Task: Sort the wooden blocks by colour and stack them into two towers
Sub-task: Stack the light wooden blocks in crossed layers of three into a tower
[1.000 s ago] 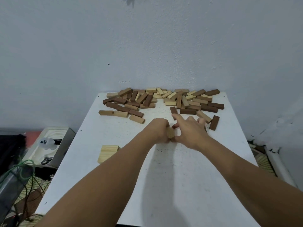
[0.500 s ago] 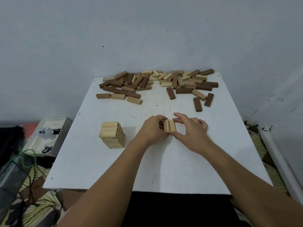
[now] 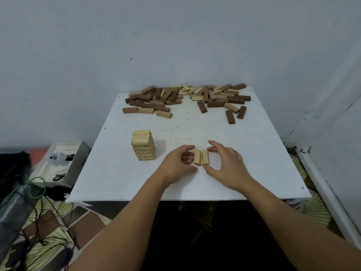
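Three light wooden blocks (image 3: pixel 201 157) lie side by side on the white table (image 3: pixel 254 153), near its front middle. My left hand (image 3: pixel 178 166) holds their left side with curled fingers, thumb at their far end. My right hand (image 3: pixel 227 165) arches over their right side, thumb touching the near end and index finger raised clear of them. A tower of light blocks (image 3: pixel 143 145) stands to the left of my hands. Mixed light and dark blocks (image 3: pixel 187 97) lie scattered along the table's far edge.
Two dark blocks (image 3: pixel 235 114) lie apart at the right of the pile. A wall rises behind and to the right of the table. On the floor to the left are a box (image 3: pixel 64 159) and green cables (image 3: pixel 29 190).
The hands drew the light blocks back from the pile toward the front of the table and set them flat. My right hand's fingers have lifted off them. The view tilted down, showing the whole tower.
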Demonstrator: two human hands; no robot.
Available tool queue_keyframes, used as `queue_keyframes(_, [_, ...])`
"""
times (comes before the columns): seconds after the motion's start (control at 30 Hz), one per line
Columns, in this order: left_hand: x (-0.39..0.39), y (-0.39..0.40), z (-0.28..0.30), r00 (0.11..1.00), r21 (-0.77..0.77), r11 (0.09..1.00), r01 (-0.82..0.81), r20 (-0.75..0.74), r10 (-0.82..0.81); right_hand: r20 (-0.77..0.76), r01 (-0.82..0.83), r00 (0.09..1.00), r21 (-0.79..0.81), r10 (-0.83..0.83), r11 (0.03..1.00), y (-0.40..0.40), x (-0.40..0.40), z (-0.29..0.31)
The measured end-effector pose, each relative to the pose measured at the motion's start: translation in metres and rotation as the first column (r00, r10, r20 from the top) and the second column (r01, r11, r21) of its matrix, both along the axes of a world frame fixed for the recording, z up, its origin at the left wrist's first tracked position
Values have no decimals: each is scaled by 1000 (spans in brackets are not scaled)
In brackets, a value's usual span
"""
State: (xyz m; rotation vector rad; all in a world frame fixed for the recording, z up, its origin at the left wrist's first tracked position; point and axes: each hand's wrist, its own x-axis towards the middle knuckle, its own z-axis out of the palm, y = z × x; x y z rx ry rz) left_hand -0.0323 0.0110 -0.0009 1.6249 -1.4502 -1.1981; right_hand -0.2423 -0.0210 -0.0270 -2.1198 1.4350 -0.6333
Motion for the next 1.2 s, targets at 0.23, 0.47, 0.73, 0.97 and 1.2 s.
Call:
queue_keyframes(0.23, [-4,6,-9,994,-30,997,-77,-84,74,-54,-4,999,-73,0,997,1,0,-4])
queue_keyframes(0.47, [0,0,-7,992,-17,998,-56,-116,54,-97,6,995,-63,-13,998,-4,1,-7])
queue_keyframes(0.73, [2,-2,-5,998,-52,999,-1,-63,-2,-72,14,997,-43,-17,999,-5,0,-7])
queue_keyframes(0.97, [0,-2,-1,971,-187,977,102,231,-58,-104,5,994,-49,-10,999,-4,-1,-7])
queue_keyframes(1.2, [7,5,-7,986,-177,983,58,164,-29,-146,-47,988,-17,44,999,-5,1,-8])
